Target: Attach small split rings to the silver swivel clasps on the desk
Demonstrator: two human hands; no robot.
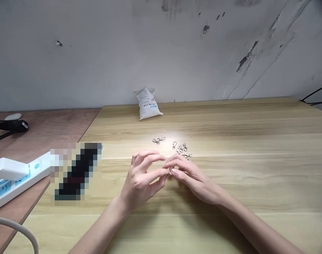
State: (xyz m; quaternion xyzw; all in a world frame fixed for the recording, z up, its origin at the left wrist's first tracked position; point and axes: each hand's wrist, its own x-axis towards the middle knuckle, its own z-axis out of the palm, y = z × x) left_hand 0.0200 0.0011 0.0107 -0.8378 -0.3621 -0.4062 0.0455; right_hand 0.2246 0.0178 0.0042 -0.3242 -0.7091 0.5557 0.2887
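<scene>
The left hand (139, 176) and right hand (195, 180) meet above the pale wood table (229, 141), fingers curled around a small silver clasp (170, 173) they nearly hide; I can't tell which hand grips it. More swivel clasps (180, 150) lie just beyond.

Both bare forearms rise from the bottom edge of the frame, the left forearm (102, 225) from lower left and the right forearm (256, 225) from lower right. The left hand (141, 178) and right hand (195, 180) angle inward at centre, fingers curled, their fingertips (163, 171) meeting, wrists raised slightly.
</scene>
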